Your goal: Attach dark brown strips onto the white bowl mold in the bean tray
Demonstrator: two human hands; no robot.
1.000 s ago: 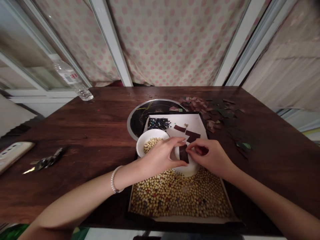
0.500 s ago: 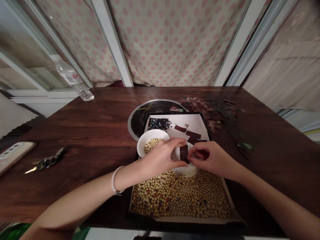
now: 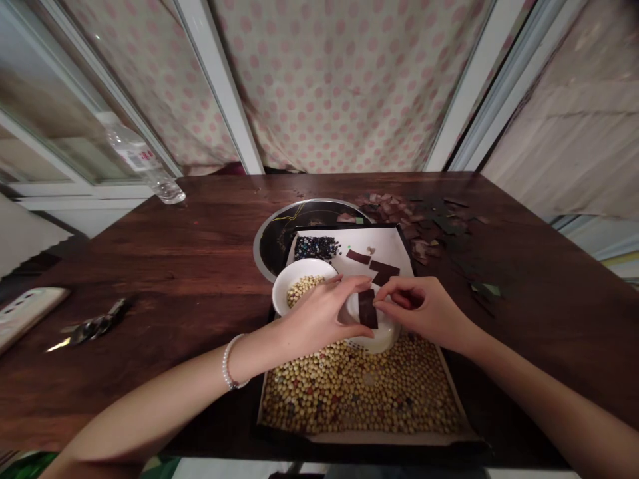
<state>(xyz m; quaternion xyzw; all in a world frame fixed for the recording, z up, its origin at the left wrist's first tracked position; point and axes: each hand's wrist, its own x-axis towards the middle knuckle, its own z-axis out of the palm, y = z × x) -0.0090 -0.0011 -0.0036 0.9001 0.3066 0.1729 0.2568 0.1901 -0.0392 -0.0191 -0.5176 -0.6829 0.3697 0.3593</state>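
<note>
My left hand spans a small dark brown flat piece, with its thumb at the lower edge and a finger at the upper edge. From the other side, my right hand pinches at the piece's right edge, thumb and index fingertip together. Directly beneath is a white bowl, mostly covered by the hands. Beside my left hand stands another white bowl holding pale yellow beads. Similar dark brown pieces lie just beyond the hands.
A lined black tray carries many pale beads and a heap of dark beads. Behind it is a round dark plate. Scraps lie at right; keys, a power strip and a bottle at left.
The dark brown piece now faces the camera more flatly and looks wider. My right fingertips have shifted slightly up along its edge; my left hand stays nearly still.
</note>
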